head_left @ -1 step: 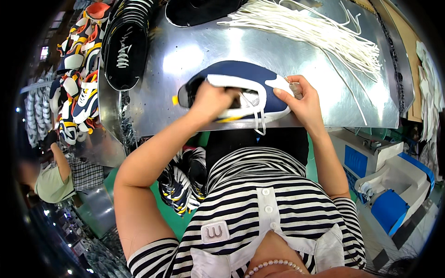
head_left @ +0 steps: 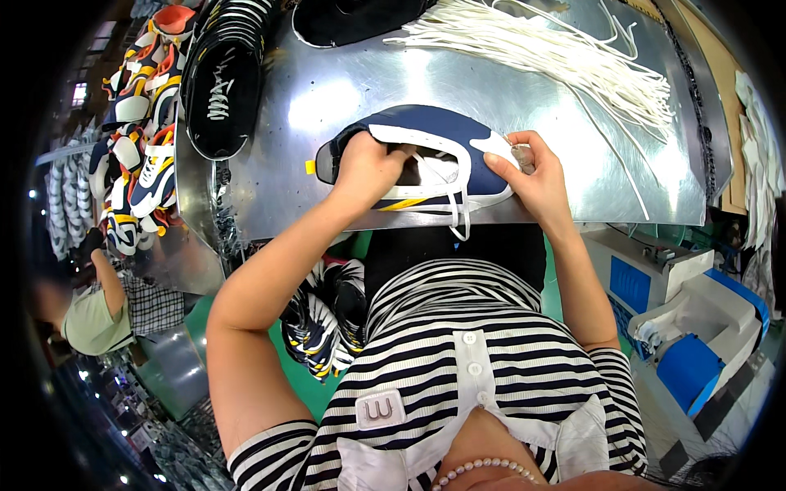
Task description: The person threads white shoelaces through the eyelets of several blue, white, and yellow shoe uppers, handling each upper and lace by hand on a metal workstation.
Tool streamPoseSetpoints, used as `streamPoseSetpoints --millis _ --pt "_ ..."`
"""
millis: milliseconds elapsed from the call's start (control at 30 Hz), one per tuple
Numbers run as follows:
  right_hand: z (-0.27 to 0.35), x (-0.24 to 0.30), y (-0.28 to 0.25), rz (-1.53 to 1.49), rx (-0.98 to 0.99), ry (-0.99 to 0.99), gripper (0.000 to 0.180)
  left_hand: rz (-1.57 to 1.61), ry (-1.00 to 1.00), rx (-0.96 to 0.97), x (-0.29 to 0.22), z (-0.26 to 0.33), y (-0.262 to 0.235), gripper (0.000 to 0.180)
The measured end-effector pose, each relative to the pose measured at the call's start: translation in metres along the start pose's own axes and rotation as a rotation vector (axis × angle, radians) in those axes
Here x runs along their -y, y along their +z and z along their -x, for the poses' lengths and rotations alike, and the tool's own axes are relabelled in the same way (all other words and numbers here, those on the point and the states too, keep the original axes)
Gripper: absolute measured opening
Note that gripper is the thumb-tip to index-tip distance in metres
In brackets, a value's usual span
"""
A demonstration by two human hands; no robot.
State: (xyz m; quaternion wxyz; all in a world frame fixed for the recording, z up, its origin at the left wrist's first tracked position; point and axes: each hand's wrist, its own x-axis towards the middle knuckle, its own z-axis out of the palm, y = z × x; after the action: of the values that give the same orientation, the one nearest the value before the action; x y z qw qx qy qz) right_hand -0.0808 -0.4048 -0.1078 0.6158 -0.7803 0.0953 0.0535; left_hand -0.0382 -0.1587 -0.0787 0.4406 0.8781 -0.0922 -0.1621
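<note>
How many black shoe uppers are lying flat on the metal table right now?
2. One black shoe upper with white laces lies at the shiny metal table's left edge; another black upper is cut off at the top. More may be hidden.

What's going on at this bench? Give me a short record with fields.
Surface: shiny metal table
Left hand: fingers tucked inside the navy and white shoe upper
Right hand: pinching the upper's right end
Laces: white lace hangs off the table edge; loose bundle of white laces behind
Nearby: black shoe uppers, stacked colourful uppers at left
</note>
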Motion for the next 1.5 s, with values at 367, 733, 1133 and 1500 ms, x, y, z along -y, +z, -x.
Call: streamPoseSetpoints --millis 367,733,1133,1500 --pt "0.002 0.001 -0.008 0.083 0.065 -0.030 0.054 -0.004 -0.065 0.057 -0.015 0.011 -0.003 0.008" --pt "0.005 -0.001 -0.062 -0.187 -0.016 0.057 0.040 -1.043 -0.080 -0.831 0.074 0.087 -0.217 0.015" --pt "-0.003 0.016 -0.068 0.168 -0.240 -0.184 0.028 0.021 0.653 0.006 -0.121 0.033 -0.042 0.012" --pt "0.007 0.036 -0.013 -0.397 0.167 -0.254 0.016 -0.125 0.512 -0.125 -0.099 -0.007 0.012 0.011"
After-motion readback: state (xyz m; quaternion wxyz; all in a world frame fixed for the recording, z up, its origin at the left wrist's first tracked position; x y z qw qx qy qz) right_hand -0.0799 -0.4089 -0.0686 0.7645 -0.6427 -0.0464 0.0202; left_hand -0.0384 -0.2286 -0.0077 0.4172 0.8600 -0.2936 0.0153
